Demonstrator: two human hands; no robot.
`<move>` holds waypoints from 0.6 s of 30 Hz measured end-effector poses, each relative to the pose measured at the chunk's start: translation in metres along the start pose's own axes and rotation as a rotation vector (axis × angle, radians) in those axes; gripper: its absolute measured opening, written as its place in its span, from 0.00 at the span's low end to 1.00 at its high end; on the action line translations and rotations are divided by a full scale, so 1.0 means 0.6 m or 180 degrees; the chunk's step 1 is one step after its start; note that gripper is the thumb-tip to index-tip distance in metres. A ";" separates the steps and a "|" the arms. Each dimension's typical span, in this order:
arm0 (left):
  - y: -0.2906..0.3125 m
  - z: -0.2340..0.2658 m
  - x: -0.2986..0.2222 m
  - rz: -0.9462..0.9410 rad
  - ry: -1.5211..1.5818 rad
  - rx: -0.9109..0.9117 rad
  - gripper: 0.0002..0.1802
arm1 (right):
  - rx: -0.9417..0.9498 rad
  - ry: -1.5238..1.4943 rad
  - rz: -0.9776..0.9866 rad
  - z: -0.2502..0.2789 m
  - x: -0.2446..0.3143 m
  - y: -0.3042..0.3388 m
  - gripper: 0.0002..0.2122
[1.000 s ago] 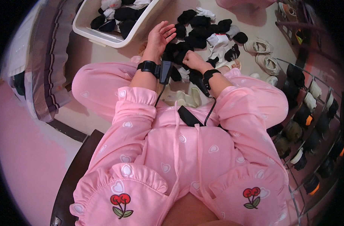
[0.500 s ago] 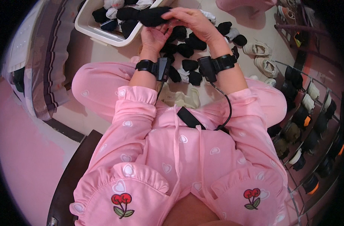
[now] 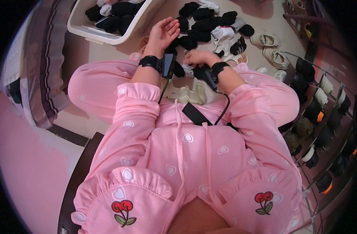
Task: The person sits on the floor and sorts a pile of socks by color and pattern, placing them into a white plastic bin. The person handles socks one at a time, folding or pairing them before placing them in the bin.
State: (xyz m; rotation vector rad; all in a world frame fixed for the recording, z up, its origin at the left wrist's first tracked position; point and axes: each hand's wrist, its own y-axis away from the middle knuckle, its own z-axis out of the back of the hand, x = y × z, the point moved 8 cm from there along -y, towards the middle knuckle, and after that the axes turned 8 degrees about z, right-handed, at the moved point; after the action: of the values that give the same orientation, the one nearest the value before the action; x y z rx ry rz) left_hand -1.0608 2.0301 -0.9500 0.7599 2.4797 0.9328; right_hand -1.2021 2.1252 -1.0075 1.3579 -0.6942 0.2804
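My left hand (image 3: pixel 164 36) is palm up with its fingers stretched out, holding nothing, between the white plastic bin (image 3: pixel 109 39) and the socks on the floor. Bundled black socks (image 3: pixel 200 35) lie beyond and beside it, several of them close together. Low over the nearer socks is my right hand (image 3: pixel 198 58), bent inward and smeared by motion, so its grip is unclear. A white-and-grey sock (image 3: pixel 187 71) lies just under its fingers. Past that hand, a white sock (image 3: pixel 223 38) lies spread out.
Dark and light socks (image 3: pixel 118 23) fill part of the bin. A cream plastic piece (image 3: pixel 190 91) sits between my legs. Pale sneakers (image 3: pixel 275 58) stand at the right, near a metal shoe rack (image 3: pixel 315 117). A striped curtain (image 3: pixel 49 70) hangs on the left.
The black sock bundle between my hands by the bin is no longer in them. My right hand has swung down toward the nearer socks; my left has opened and dropped slightly.
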 end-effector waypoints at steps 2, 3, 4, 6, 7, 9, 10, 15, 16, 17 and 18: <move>-0.004 0.016 0.012 0.0055 0.0013 -0.0205 0.13 | 0.0184 0.0844 0.0393 -0.049 -0.008 -0.012 0.17; -0.005 0.023 0.012 0.0032 -0.0009 -0.0281 0.13 | 0.0254 0.0914 0.0673 -0.072 -0.005 -0.021 0.16; -0.005 0.031 0.011 -0.0007 -0.0022 -0.0456 0.13 | 0.0177 0.1175 0.0569 -0.089 -0.018 -0.026 0.15; -0.007 0.030 0.006 -0.0103 -0.0090 -0.0415 0.12 | 0.0296 0.1838 0.0621 -0.120 -0.035 -0.036 0.16; -0.008 0.028 0.001 -0.0162 -0.0106 -0.0418 0.12 | 0.0038 0.1686 0.0376 -0.112 -0.053 -0.039 0.16; -0.010 0.026 0.001 -0.0113 -0.0155 -0.0425 0.13 | -0.0429 0.1373 -0.0182 -0.095 -0.091 -0.032 0.16; -0.010 0.025 0.002 -0.0071 -0.0149 -0.0407 0.13 | -0.0248 0.1467 0.0149 -0.088 -0.082 -0.040 0.16; 0.002 0.037 0.011 0.0064 -0.1142 -0.0987 0.15 | -0.0462 -0.1650 0.0125 0.025 -0.065 0.002 0.12; 0.007 0.039 0.012 0.0106 -0.1470 -0.1154 0.16 | -0.0537 -0.1829 0.0267 0.055 -0.048 0.018 0.12; 0.009 0.035 0.022 0.0295 -0.2053 -0.1202 0.19 | -0.0553 -0.2067 0.0528 0.081 -0.024 0.033 0.13; 0.010 0.029 0.037 0.0554 -0.2261 -0.1047 0.20 | -0.0715 -0.2303 0.0953 0.108 0.003 0.050 0.13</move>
State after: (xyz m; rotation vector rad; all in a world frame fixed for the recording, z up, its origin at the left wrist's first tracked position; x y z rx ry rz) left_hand -1.0671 2.0559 -0.9614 0.9883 1.6243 0.8960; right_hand -1.2366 2.0697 -0.9790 1.1240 -1.4921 -0.0689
